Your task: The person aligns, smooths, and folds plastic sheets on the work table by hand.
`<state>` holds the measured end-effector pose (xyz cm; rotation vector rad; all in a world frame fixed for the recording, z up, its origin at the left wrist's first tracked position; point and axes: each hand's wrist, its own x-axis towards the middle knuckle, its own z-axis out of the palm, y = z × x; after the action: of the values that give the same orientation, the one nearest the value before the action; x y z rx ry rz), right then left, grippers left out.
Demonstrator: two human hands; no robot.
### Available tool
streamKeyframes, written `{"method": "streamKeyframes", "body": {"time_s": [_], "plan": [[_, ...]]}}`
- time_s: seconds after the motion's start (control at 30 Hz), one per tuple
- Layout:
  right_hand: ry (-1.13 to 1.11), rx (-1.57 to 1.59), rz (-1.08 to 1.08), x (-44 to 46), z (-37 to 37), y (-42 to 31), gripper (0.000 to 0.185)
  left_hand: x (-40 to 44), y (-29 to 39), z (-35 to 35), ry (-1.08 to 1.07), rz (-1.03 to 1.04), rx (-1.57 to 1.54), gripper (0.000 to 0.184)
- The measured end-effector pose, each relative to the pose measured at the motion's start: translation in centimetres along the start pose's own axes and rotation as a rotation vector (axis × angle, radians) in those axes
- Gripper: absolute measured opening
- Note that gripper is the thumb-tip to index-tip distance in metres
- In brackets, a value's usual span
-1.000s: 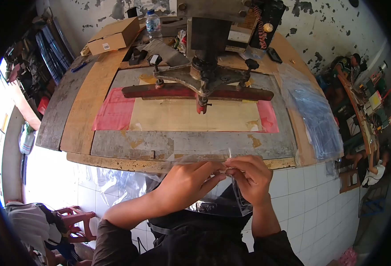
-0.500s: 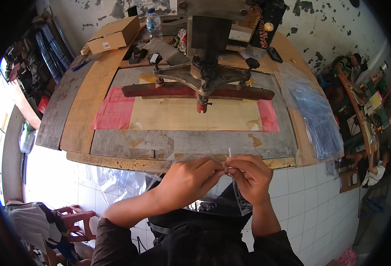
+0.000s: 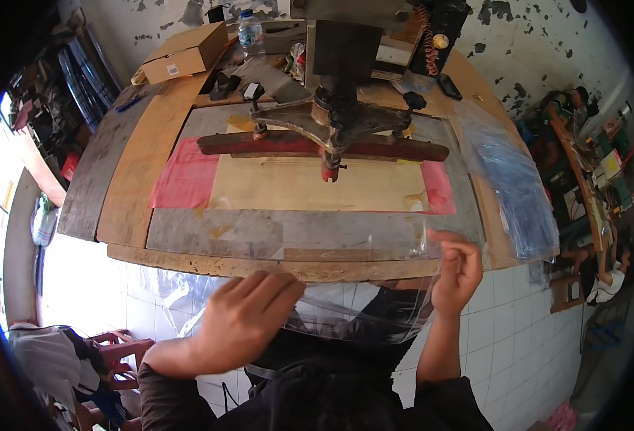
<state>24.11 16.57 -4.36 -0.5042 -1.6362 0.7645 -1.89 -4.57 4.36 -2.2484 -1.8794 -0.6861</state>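
A clear plastic sheet (image 3: pixel 364 309) hangs in front of me at the bench's front edge, spanning from one hand to the other. My left hand (image 3: pixel 249 312) is closed at the sheet's left side, its knuckles up and its fingertips mostly hidden. At the right side, the sheet's edge lies in my right hand (image 3: pixel 457 276), whose fingers are bent and partly curled around it. Beyond the hands stands a press with a red-edged bar (image 3: pixel 259 146) over a cream board (image 3: pixel 295 185). Pink sheets (image 3: pixel 186 172) show at the board's ends.
Stacked clear plastic (image 3: pixel 515 194) lies along the bench's right side. A cardboard box (image 3: pixel 184 54), a water bottle (image 3: pixel 250 34) and a phone (image 3: pixel 448 87) sit at the back. More clear plastic (image 3: pixel 180 294) hangs at the front left. Other people sit at the right and lower left.
My hands were together near the middle, fingertips meeting at the plastic. They have moved apart, left hand leftward and right hand rightward and up, with the sheet now spread between them.
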Motion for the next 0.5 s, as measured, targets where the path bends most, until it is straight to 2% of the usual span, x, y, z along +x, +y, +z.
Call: {"method": "streamKeyframes", "body": {"time_s": [0.07,0.13,0.17,0.23,0.27,0.33,0.4,0.47,0.5], "plan": [[0.008,0.017,0.018,0.4,-0.1,1.3,0.015,-0.6,-1.2,0.6,0.013,-0.028,0.017,0.022],[-0.036,0.035,0.105,0.4,0.1,2.8,0.017,-0.7,-2.9,1.9,0.206,-0.144,0.111,0.020],[-0.062,0.014,0.150,0.4,0.1,3.4,0.018,0.1,-3.7,2.3,0.207,-0.142,0.111,0.020],[-0.092,0.048,0.188,0.4,0.2,4.4,0.019,1.8,-5.4,3.1,0.475,-0.191,-0.036,0.024],[-0.121,0.081,0.227,0.3,0.3,4.8,0.019,1.8,-6.5,3.6,0.475,-0.191,-0.036,0.024],[-0.146,0.082,0.238,0.1,0.2,5.4,0.023,1.0,-9.1,4.5,0.191,-0.098,-0.286,0.028],[-0.171,0.083,0.251,0.2,0.2,5.7,0.027,0.7,-10.0,5.5,0.156,-0.078,-0.395,0.027],[-0.189,0.119,0.273,0.3,0.3,5.7,0.021,0.0,-10.3,6.4,0.091,-0.177,-0.633,0.020],[-0.188,0.117,0.277,0.4,0.2,5.7,0.021,-0.2,-10.5,6.8,0.088,-0.178,-0.636,0.020]]}}
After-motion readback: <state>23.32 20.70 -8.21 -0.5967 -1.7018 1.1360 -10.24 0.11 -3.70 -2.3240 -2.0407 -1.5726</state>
